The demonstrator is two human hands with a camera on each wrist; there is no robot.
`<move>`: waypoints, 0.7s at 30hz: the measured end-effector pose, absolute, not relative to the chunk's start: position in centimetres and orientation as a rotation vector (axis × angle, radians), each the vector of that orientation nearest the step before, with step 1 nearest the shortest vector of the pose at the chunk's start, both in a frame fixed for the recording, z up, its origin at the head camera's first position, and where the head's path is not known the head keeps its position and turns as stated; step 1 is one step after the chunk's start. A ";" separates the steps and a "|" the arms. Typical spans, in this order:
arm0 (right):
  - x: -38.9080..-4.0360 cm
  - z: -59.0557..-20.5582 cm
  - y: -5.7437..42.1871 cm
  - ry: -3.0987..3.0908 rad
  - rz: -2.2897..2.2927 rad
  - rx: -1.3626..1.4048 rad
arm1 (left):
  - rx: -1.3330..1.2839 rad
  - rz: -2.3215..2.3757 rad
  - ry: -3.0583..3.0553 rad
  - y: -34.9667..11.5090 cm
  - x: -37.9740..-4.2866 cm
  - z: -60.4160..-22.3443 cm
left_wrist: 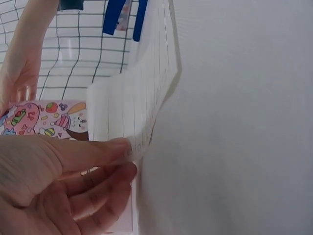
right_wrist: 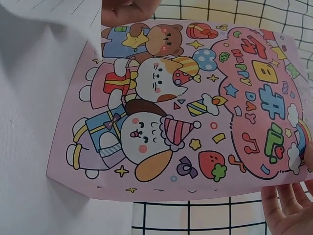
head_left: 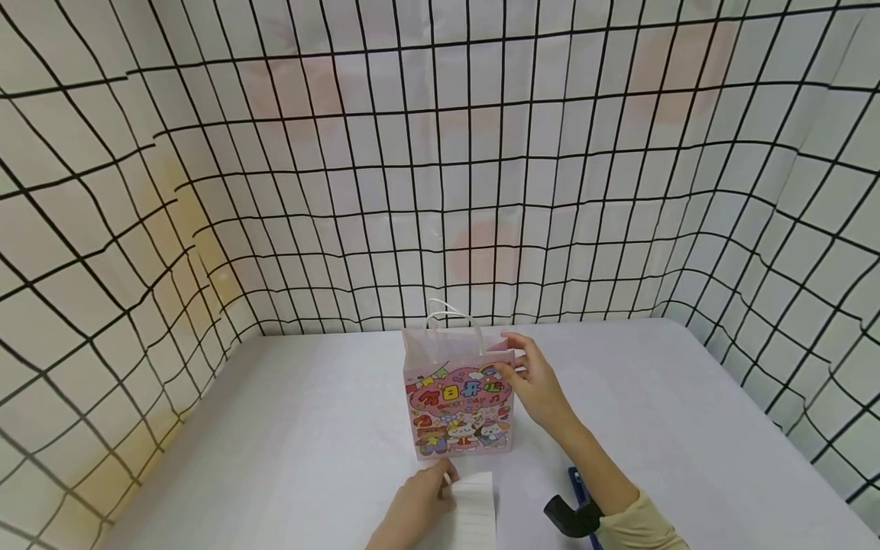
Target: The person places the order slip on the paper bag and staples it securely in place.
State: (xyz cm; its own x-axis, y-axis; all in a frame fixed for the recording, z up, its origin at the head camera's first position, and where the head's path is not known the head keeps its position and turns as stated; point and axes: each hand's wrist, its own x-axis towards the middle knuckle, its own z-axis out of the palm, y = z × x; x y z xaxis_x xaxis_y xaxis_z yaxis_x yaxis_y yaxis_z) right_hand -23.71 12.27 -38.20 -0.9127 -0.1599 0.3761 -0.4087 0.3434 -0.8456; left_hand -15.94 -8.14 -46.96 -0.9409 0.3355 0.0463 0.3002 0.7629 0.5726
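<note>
A pink paper gift bag (head_left: pixel 461 412) with cartoon animals stands upright on the white table, its white handles (head_left: pixel 480 336) raised. My right hand (head_left: pixel 536 382) holds the bag's upper right edge, with the thumb on the printed front and other fingers (right_wrist: pixel 279 208) at the side. In front of the bag, my left hand (head_left: pixel 419 500) pinches a corner of a white lined paper sheet (head_left: pixel 474 512). The left wrist view shows the thumb on top of the sheet (left_wrist: pixel 129 98), which bends upward off the table. The bag's inside is hidden.
A long blue object (head_left: pixel 576 483) lies on the table under the right forearm, partly covered by the black wrist mount (head_left: pixel 574 516). White cloth walls with a black grid (head_left: pixel 481 191) enclose the table (head_left: pixel 309 428) at the back and both sides.
</note>
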 end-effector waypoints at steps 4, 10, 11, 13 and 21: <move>-23.8 -38.2 12.2 -2.360 1.544 0.550 | 0.534 0.961 2.888 -8.4 -16.2 -46.8; -24.0 -38.1 12.0 -2.348 1.459 0.590 | 0.548 1.017 2.913 -8.6 -16.5 -45.8; -24.1 -38.1 12.0 -2.353 1.447 0.594 | 0.559 1.026 2.914 -8.7 -16.5 -45.7; -24.1 -38.1 12.0 -2.360 1.426 0.595 | 0.581 1.054 2.903 -8.7 -16.6 -45.5; -23.8 -38.1 12.1 -2.378 1.366 0.603 | 0.533 1.237 2.815 -8.8 -16.6 -45.3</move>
